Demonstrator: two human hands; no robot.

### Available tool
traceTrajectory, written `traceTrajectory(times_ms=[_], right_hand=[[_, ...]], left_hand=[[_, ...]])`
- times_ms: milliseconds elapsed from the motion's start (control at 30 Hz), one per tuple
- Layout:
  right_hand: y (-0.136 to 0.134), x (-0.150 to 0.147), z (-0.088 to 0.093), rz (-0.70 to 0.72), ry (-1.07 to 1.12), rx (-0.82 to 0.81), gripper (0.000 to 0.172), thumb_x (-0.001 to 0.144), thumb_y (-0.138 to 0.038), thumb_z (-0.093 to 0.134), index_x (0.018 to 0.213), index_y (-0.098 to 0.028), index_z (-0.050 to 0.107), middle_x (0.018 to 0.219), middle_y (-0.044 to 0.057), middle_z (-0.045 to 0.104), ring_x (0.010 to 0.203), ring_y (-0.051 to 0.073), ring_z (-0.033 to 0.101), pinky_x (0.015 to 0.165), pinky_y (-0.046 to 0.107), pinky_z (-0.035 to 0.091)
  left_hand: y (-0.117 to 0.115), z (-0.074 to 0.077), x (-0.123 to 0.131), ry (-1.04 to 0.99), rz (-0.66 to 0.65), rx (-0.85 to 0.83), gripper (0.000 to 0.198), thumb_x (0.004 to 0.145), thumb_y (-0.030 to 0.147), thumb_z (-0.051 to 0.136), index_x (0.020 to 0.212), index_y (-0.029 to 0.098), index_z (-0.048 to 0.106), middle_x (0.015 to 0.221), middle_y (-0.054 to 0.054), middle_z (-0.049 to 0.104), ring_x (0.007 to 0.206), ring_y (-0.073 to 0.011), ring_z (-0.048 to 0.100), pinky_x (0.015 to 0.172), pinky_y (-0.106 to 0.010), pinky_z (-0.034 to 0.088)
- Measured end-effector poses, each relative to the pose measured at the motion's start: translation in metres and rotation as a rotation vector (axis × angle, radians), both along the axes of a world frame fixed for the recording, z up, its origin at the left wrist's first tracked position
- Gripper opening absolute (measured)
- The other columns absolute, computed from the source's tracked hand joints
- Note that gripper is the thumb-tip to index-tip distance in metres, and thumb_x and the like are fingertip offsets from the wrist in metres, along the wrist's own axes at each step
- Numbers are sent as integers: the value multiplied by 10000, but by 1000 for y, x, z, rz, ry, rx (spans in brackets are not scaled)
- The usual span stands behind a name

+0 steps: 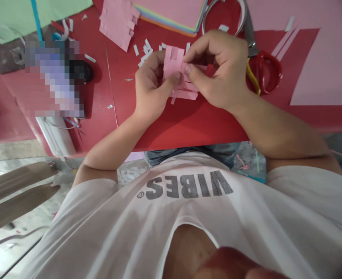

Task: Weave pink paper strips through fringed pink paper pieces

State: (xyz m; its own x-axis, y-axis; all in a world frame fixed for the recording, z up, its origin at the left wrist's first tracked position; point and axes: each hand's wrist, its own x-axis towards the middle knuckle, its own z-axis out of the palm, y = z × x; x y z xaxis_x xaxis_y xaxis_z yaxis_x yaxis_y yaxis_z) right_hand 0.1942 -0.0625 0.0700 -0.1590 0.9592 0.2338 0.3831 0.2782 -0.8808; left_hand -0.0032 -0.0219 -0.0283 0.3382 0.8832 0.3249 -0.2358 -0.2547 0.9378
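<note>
A small piece of pink paper point(173, 58), made of strips that cross each other with loose ends at its edges, is held above the red table. My left hand point(152, 87) grips its left side, the thumb lying on top. At the right side of the paper, my right hand point(217, 69) pinches a strip between thumb and forefinger. Just beyond my left hand lie several short white paper strips point(146, 48). Another pink paper piece point(121, 23) with notched edges rests farther back.
Scissors with red and yellow handles point(268, 73) and a roll of tape point(206, 17) lie to the right, near large pink sheets point(325, 69). A stack of coloured paper point(171, 13) is at the back. A white power strip point(57, 135) sits at left on the red table point(124, 112).
</note>
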Motion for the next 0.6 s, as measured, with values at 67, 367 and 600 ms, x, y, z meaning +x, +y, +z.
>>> traceTrajectory(times_ms=[67, 367, 600], right_hand=[[1, 0, 1, 7, 14, 5, 142, 936, -229, 643, 882, -360, 644, 934, -15, 728, 872, 261, 688, 805, 433, 573], [44, 62, 20, -10, -317, 25, 234, 961, -216, 647, 1130, -119, 777, 1101, 175, 775, 977, 274, 717, 840, 384, 512], [58, 72, 1, 31, -882, 14, 91, 804, -131, 739, 866, -178, 694, 1047, 162, 773, 1140, 384, 671, 1067, 608, 445]], left_hand=[[-2, 3, 1, -3, 29, -12, 351, 901, 549, 834, 1166, 363, 698, 1070, 21, 710, 884, -172, 529, 876, -388, 530], [-3, 17, -1, -29, -40, -204, 646, 767, 562, 936, 1295, 325, 648, 1123, -8, 732, 925, -189, 671, 781, -333, 560], [-5, 11, -2, -30, -113, -351, 829, 736, 531, 945, 1440, 316, 565, 891, -2, 728, 899, -236, 744, 816, -386, 613]])
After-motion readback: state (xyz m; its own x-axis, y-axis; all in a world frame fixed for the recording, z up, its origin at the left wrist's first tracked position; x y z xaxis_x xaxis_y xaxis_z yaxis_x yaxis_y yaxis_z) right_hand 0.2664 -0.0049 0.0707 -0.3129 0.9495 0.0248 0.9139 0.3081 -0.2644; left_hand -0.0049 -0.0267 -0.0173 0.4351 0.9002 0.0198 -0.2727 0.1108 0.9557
